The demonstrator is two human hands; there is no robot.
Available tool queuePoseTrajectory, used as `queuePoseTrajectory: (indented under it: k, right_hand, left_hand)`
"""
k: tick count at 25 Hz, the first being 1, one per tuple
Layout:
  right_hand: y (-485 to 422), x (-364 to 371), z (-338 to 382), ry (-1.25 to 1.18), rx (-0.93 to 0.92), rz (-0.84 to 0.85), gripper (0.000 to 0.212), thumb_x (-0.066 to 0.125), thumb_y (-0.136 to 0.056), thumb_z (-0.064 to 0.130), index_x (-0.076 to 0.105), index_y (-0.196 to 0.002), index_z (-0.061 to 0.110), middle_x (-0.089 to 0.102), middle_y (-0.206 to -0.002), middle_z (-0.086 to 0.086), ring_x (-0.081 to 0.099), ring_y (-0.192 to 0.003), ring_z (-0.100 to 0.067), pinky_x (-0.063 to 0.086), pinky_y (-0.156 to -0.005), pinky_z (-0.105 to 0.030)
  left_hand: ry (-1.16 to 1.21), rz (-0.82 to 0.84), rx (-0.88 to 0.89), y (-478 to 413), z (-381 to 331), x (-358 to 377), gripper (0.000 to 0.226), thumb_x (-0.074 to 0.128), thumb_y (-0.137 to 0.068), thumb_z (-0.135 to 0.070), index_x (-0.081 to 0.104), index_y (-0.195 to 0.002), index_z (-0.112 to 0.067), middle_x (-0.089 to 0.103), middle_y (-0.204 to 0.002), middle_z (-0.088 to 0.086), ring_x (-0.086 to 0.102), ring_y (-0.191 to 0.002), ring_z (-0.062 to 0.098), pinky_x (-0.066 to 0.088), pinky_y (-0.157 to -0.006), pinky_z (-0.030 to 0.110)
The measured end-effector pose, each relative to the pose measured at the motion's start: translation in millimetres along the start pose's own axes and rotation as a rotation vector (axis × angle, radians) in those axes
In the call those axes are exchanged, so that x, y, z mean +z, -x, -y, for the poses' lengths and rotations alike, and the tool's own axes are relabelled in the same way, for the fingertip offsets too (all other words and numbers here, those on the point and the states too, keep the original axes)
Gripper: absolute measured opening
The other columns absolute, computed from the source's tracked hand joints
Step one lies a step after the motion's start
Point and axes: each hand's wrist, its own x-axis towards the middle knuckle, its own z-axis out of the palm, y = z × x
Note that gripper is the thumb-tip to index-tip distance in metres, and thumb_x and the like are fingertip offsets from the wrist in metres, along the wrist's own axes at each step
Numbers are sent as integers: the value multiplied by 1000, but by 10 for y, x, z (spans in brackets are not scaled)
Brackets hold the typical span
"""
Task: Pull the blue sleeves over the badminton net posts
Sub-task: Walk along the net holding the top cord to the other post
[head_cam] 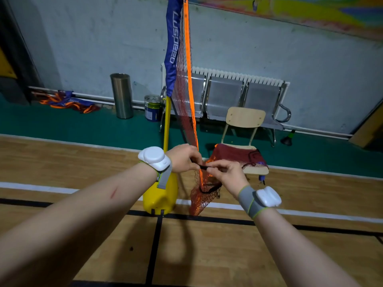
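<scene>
A yellow net post (167, 121) rises from a yellow base (160, 195) on the court floor. A blue sleeve (172, 50) with white lettering covers the post's upper part and ends about halfway down. Beside it hangs the dark red net (182, 96) with its orange edge band (189, 65). My left hand (184, 158) and my right hand (224, 172) meet just right of the post, both pinching a black cord (204, 167) at the net's lower edge. Bunched netting (202, 195) droops below my hands.
A wooden chair (244, 129) with more red netting piled on its seat stands close behind my hands. A metal bench row (234, 96), a steel bin (121, 96) and a paint can (153, 108) line the wall. Another folded net (66, 101) lies at far left.
</scene>
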Motion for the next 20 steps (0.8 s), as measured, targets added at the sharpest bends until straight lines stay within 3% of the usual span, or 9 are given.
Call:
queuePoseTrajectory:
  k: [5,9,11,14,16,20]
  right_hand:
    - [100,6,-168,60,58,106,14,67,-80,3,61,-76,14,51,-68,-3,45,-61,-11,38,-53,-10]
    - [226,-36,-263,-8,82,142,8,67,-80,3,61,-80,8,44,-62,2,41,-50,0,34,-47,-7]
    - [256,-52,-259,-34,77,135,7,67,-80,2,62,-83,6,42,-63,3,39,-52,0,35,-50,-6]
    - [303,-85,-215,1,47,129,10,65,-82,6,59,-77,12,43,-69,4,40,-62,-6,37,-59,-5]
    - [317,-95,-187,53,13,134,12,62,-86,11,56,-76,15,46,-71,6,42,-66,-5,38,-63,-8]
    - [428,-121,-82,-9,-30,159,7,59,-88,9,56,-82,8,44,-60,7,41,-56,-1,35,-56,-10]
  left_hand:
    - [44,-16,-50,116,-7,-4,13,57,-89,-19,63,-92,-8,57,-94,4,49,-95,20,36,-84,28]
    - [69,-75,-129,234,25,-13,14,56,-89,-16,61,-91,-3,63,-98,13,50,-89,21,40,-82,33]
    - [67,-90,-149,304,34,-13,13,55,-89,-15,61,-90,-3,61,-93,10,50,-89,23,41,-79,31]
    - [81,-137,-182,420,2,-44,13,55,-90,-14,61,-92,-3,55,-90,3,45,-87,16,26,-67,22]
    - [70,-149,-197,461,-2,-68,14,55,-90,-14,61,-93,-2,58,-93,7,44,-87,15,23,-64,21]
    - [40,-155,-240,489,-47,-18,13,55,-89,-14,62,-94,-4,61,-103,10,47,-93,19,32,-74,24]
